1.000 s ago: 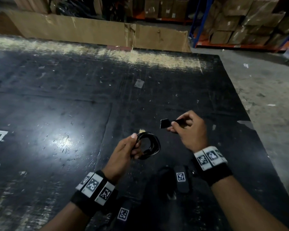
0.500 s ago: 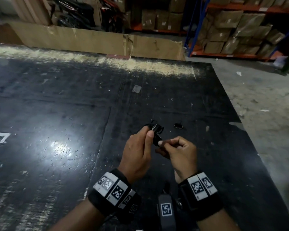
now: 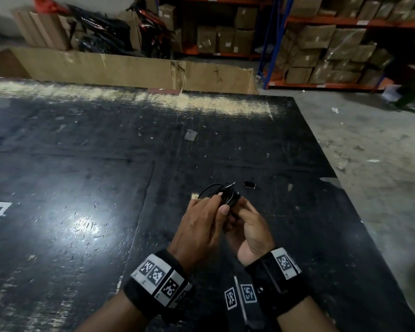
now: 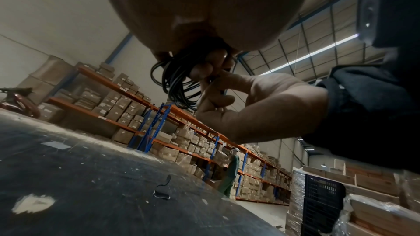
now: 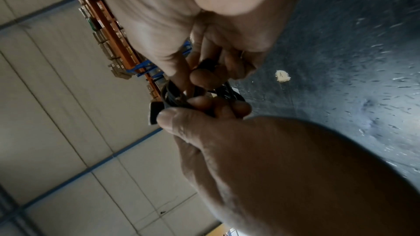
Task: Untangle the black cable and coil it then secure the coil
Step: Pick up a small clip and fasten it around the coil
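The black cable (image 3: 228, 196) is wound into a small coil and held above the black table (image 3: 82, 164), near the middle. My left hand (image 3: 219, 207) grips the coil from the left, thumb on top. My right hand (image 3: 241, 208) meets it from the right, palm up, and pinches a black strap at the coil. The left wrist view shows the coil's loops (image 4: 177, 83) hanging between both hands, with my right hand (image 4: 216, 85) curled beside them. In the right wrist view the strap's end (image 5: 154, 112) sticks out by my left thumb. How the strap runs round the coil is hidden by fingers.
A small black piece (image 3: 249, 185) lies on the table just beyond the hands. The table's right edge (image 3: 345, 188) drops to a concrete floor. Cardboard sheets (image 3: 130, 68) line the far edge, with shelves of boxes (image 3: 321, 44) behind. A person (image 4: 232, 170) stands far off by the shelves.
My right hand has brought the strap in from the right to the coil. Both hands have closed together on the coil and turned it.
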The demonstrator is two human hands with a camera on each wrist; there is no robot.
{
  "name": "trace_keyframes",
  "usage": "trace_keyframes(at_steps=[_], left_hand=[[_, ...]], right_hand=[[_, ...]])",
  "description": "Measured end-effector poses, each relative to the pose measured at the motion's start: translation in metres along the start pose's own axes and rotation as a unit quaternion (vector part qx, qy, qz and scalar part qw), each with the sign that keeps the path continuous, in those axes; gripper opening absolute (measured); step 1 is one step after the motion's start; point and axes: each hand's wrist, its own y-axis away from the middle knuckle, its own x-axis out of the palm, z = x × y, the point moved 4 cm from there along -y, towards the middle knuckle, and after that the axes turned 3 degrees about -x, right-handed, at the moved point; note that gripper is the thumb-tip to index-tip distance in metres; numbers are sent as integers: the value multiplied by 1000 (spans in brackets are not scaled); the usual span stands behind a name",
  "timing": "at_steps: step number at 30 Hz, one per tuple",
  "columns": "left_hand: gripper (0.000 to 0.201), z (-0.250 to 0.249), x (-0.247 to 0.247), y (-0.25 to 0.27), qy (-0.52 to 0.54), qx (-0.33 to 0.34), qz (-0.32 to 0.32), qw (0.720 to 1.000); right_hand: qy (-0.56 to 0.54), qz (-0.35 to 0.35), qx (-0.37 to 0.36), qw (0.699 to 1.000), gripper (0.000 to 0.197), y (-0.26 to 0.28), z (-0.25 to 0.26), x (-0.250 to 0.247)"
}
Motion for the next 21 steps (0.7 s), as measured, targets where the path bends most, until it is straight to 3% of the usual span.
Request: trace_keyframes(at_steps=[7, 9, 15, 19, 21], left_hand=[[20, 2, -7, -4, 83, -33, 15, 996], [18, 3, -7, -3, 102, -42, 11, 994], [38, -5, -15, -1, 40, -16, -22, 999], [33, 5, -17, -5, 65, -31, -44, 996], [31, 14, -16, -6, 121, -59, -24, 991]], right_hand=[[-39, 40, 5, 998, 45, 3, 3, 0], [-39, 43, 3, 998, 39, 3, 2, 1], [-14, 66, -17, 998, 22, 9, 10, 4], [130, 62, -88, 986, 22, 15, 21, 5], [259, 63, -177, 947, 18, 19, 29, 4]])
